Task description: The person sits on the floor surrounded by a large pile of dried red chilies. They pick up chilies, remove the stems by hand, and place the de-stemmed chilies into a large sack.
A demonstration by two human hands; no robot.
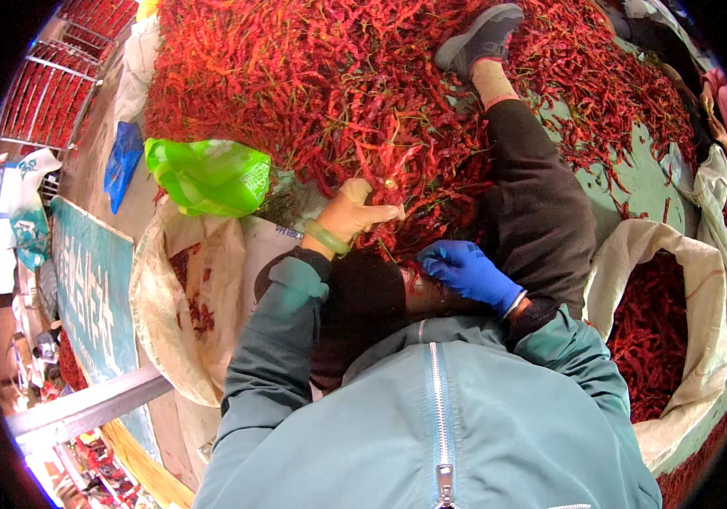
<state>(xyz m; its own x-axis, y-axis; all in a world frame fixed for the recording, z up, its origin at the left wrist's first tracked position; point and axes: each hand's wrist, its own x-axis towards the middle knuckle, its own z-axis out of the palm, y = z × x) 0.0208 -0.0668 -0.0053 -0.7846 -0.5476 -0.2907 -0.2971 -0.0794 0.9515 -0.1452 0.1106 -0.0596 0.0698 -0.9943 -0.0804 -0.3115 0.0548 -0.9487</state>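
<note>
A large heap of red chili peppers point(312, 83) spreads in front of me and between my legs. My left hand point(352, 213), in a pale glove with a green bangle point(326, 238) at the wrist, reaches over the near edge of the heap. Its thumb points right across the peppers, while the other fingers are partly hidden. My right hand point(468, 270), in a blue glove, is low beside my thigh with its fingers curled. Red pepper pieces show by its fingertips; whether they are gripped is unclear.
On the left, a bright green plastic bag point(207, 175) lies by an open woven sack point(153, 312) with some peppers inside. A fuller woven sack point(704, 331) stands at right. Beyond the left sack are a blue plastic piece point(123, 162), a teal sign board point(93, 273) and a metal bar point(93, 397).
</note>
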